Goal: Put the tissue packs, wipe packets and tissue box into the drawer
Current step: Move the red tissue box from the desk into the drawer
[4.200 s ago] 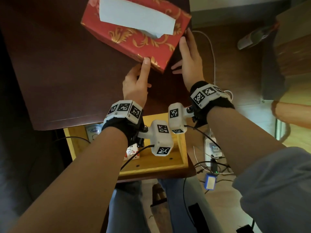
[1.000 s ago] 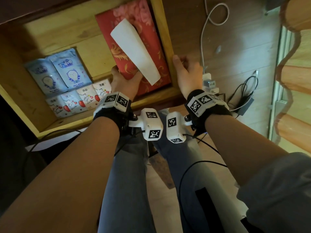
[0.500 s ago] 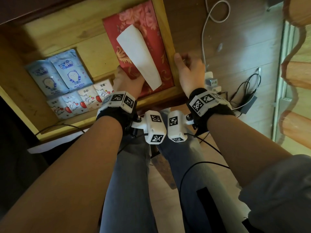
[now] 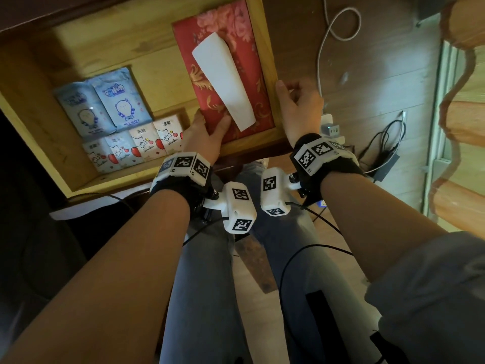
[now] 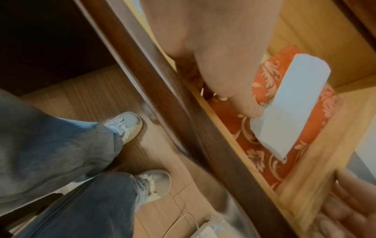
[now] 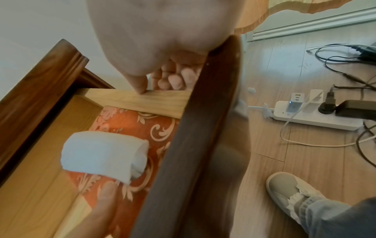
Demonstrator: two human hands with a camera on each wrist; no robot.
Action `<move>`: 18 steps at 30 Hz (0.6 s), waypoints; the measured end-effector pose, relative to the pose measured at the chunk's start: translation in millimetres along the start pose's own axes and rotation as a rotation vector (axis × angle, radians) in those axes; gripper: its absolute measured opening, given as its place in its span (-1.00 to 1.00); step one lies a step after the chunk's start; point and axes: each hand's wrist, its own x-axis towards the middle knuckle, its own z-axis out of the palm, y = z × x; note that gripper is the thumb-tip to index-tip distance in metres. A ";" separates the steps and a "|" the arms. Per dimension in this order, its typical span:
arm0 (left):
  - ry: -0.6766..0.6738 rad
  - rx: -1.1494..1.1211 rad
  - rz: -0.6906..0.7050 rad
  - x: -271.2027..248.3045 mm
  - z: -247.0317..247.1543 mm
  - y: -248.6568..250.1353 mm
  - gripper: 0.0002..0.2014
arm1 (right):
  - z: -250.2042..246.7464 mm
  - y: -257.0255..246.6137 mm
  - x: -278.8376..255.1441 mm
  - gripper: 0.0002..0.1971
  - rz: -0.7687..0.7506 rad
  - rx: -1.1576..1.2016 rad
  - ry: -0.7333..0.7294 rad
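The red floral tissue box lies flat in the wooden drawer, along its right wall, with a white tissue sticking out of it. My left hand holds the box's near left corner, thumb on top. My right hand is outside the right wall; its thumb tip rests on the rim and its fingers are curled on nothing. Two blue wipe packets and several white tissue packs lie at the drawer's left.
The dark tabletop overhangs the back of the drawer. A white power strip and black cables lie on the wooden floor to the right. My legs stand in front of the drawer. Bare drawer floor shows at the back left.
The tissue box went from the tabletop into the drawer. Over the last second it straightened and slid back along the right wall; my right hand stayed on the rim.
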 end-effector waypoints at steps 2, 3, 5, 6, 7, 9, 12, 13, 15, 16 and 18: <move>0.049 -0.004 0.030 -11.9 -5.7 -1.0 -0.44 | -0.9 -3.6 -9.1 -0.83 -0.036 -0.020 0.011; 0.088 -0.011 0.037 -18.6 -9.5 -2.7 -0.45 | -1.0 -5.5 -15.0 -0.83 -0.056 -0.035 0.009; 0.192 -0.045 0.051 -30.6 -18.6 -10.3 -0.52 | 0.1 -9.2 -29.0 -0.77 -0.097 -0.071 -0.023; 0.243 -0.055 0.064 -36.2 -23.8 -15.8 -0.58 | 1.3 -11.0 -36.5 -0.76 -0.117 -0.090 -0.048; 0.280 -0.050 0.068 -41.9 -29.2 -20.9 -0.65 | 2.7 -12.7 -43.5 -0.75 -0.140 -0.109 -0.082; 0.309 -0.006 0.040 -53.1 -39.4 -32.2 -0.71 | 7.1 -15.8 -57.1 -0.77 -0.184 -0.151 -0.190; 0.196 0.045 -0.034 -65.4 -49.5 -52.5 -0.58 | 16.1 -19.5 -74.5 -0.78 -0.218 -0.275 -0.416; 0.125 0.047 -0.073 -67.7 -51.5 -60.0 -0.53 | 19.6 -20.3 -79.1 -0.77 -0.232 -0.354 -0.470; 0.023 0.043 -0.153 -69.5 -54.6 -73.3 -0.51 | 26.3 -21.6 -86.2 -0.76 -0.247 -0.513 -0.505; 0.005 0.048 -0.179 -69.4 -56.1 -78.3 -0.52 | 29.1 -22.6 -88.4 -0.75 -0.248 -0.564 -0.491; -0.002 0.062 -0.199 -68.9 -58.4 -85.2 -0.52 | 32.8 -24.5 -92.1 -0.74 -0.249 -0.619 -0.447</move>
